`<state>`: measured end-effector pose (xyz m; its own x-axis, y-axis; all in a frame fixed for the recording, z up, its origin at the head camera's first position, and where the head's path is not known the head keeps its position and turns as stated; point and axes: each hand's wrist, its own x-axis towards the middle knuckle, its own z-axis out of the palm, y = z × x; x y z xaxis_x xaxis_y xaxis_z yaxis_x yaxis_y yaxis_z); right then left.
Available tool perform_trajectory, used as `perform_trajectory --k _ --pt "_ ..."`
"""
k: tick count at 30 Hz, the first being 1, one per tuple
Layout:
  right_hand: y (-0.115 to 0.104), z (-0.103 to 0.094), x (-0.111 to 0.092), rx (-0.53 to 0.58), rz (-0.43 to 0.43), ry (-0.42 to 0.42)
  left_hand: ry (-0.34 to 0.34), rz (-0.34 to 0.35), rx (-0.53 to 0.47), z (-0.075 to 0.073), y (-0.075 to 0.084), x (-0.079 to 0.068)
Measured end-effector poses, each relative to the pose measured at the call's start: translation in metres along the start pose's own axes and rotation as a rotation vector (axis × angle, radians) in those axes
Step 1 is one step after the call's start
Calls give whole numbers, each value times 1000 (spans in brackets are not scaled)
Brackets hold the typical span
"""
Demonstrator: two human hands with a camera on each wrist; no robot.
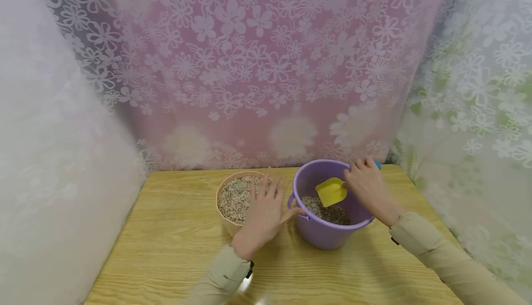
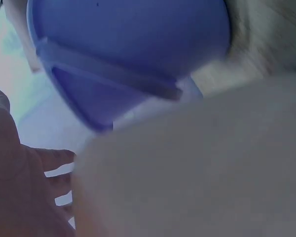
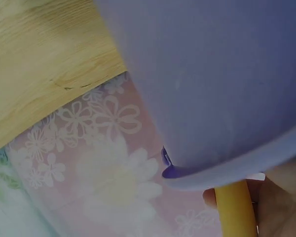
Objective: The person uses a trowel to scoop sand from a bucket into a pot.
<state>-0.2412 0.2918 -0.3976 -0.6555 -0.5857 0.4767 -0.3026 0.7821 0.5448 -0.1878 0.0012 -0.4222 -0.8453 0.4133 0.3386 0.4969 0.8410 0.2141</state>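
Note:
My right hand (image 1: 369, 189) grips a small yellow shovel (image 1: 331, 192) over the right rim of a purple bucket (image 1: 322, 238). The shovel's blade angles down inside the bucket, above a shallow layer of mixed granules (image 1: 313, 208). In the right wrist view, fingers curl round the yellow handle (image 3: 235, 210) beside the bucket's rim. My left hand (image 1: 262, 212) spreads straight fingers over a cream tub (image 1: 230, 227), full almost to its rim with similar granules (image 1: 234, 198). Its thumb reaches toward the bucket's side handle. In the left wrist view, the bucket's handle (image 2: 108, 71) is close by.
Both containers stand side by side toward the back of a wood-grain table (image 1: 174, 231). Behind it hangs a pink flowered curtain (image 1: 257, 74), with pale flowered sheets at the left and right (image 1: 478, 111).

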Motion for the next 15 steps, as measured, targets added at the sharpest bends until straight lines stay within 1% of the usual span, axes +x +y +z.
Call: perform_trajectory --k 3,5,7,11,15 --pt "-7 5 7 -84 -52 -84 -20 21 18 11 14 6" --pt "-12 8 11 -129 -95 -135 -33 22 40 18 19 9" --pt "-16 12 14 -172 -128 -168 -52 12 58 22 22 11" --pt "-21 20 14 -221 -159 -199 -55 1 60 27 24 12" --pt "-24 28 13 -229 -175 -189 -49 3 52 29 24 11"
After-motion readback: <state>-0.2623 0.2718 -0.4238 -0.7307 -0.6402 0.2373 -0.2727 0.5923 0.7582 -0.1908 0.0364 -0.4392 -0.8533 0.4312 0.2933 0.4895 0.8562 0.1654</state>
